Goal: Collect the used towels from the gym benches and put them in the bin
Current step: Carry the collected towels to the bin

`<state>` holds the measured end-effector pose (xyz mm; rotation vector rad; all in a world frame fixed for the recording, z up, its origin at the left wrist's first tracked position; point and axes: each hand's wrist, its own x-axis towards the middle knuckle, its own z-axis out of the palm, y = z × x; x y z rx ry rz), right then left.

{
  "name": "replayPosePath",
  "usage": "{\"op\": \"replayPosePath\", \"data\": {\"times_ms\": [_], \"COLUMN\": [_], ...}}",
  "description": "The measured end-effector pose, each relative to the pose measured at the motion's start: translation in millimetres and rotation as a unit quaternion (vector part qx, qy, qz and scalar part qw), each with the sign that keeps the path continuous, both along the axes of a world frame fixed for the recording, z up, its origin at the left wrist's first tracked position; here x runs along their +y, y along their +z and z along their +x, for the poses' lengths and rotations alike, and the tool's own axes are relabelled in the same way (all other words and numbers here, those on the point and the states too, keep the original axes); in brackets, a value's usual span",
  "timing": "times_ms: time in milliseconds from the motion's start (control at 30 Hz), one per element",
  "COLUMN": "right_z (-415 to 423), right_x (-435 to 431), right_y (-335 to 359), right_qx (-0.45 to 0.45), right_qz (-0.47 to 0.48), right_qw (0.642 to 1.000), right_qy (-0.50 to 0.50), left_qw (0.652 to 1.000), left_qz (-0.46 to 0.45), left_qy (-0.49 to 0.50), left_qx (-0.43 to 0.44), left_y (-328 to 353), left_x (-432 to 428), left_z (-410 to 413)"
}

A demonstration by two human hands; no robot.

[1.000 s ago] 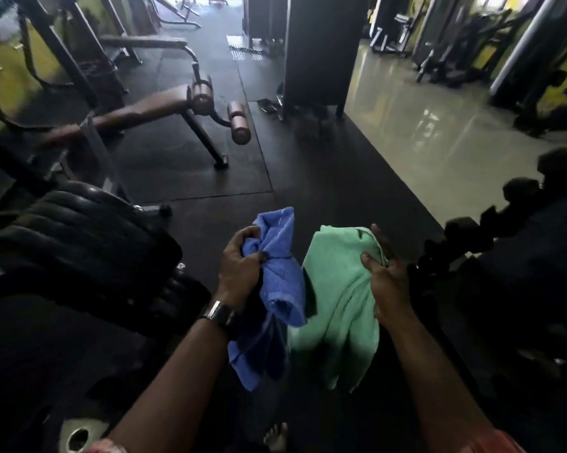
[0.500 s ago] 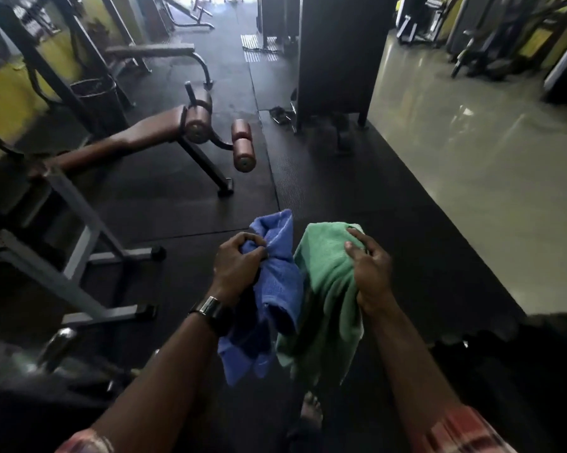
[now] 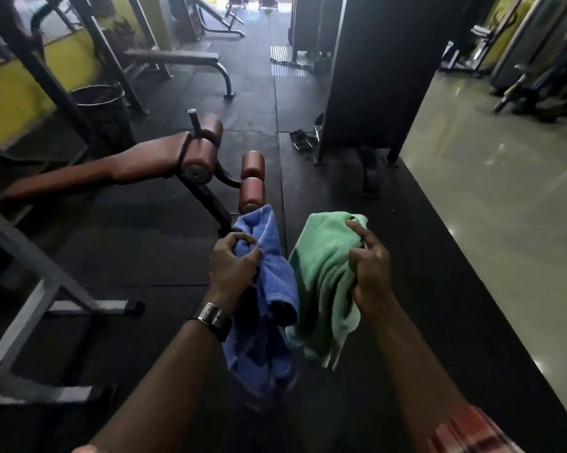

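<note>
**Carrying two towels toward the bin**

Since the earlier frames, we have advanced along the dark floor mat: the brown bench (image 3: pixel 89 173) now lies close on our left, and the bin (image 3: pixel 103 109) has come into full view beyond it. Both towels remain in hand.

Our left hand (image 3: pixel 233 266) is clenched around the bunched upper part of the blue towel (image 3: pixel 269 308); the rest hangs below the fist. Our right hand (image 3: pixel 370 273) grasps the green towel (image 3: pixel 321 289) near its top fold, with the index finger extended over the cloth. The two towels hang just beside each other, to the right of the bench's roller pads (image 3: pixel 252 178).

We judge both towels to be light, soft and limp. They offer no stiff edge, so a gathered fistful is the secure hold; loose tails may swing or snag on the bench frame.

The bin stands behind the bench, against the yellow wall, well apart from our hands. Neither towel is deposited yet.
</note>
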<state>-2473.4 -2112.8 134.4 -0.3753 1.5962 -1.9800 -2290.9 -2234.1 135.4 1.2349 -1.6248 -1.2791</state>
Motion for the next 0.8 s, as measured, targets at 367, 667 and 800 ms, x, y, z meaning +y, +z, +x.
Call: {"op": "replayPosePath", "data": {"times_ms": [367, 667, 800], "right_z": [-192, -378, -456], "right_x": [-244, -419, -508], "right_y": [8, -12, -6], "right_qx": [0.049, 0.015, 0.009], "right_qz": [0.030, -0.028, -0.022], "right_qw": [0.997, 0.996, 0.998], "right_qy": [-0.052, -0.077, -0.054], "left_qw": [0.997, 0.995, 0.999], "left_qz": [-0.038, -0.004, 0.002], "left_qy": [-0.049, -0.093, -0.042], "left_qx": [-0.046, -0.032, -0.013], "left_y": [28, 19, 21], "left_x": [-261, -437, -516], "left_z": [-210, -383, -445]}}
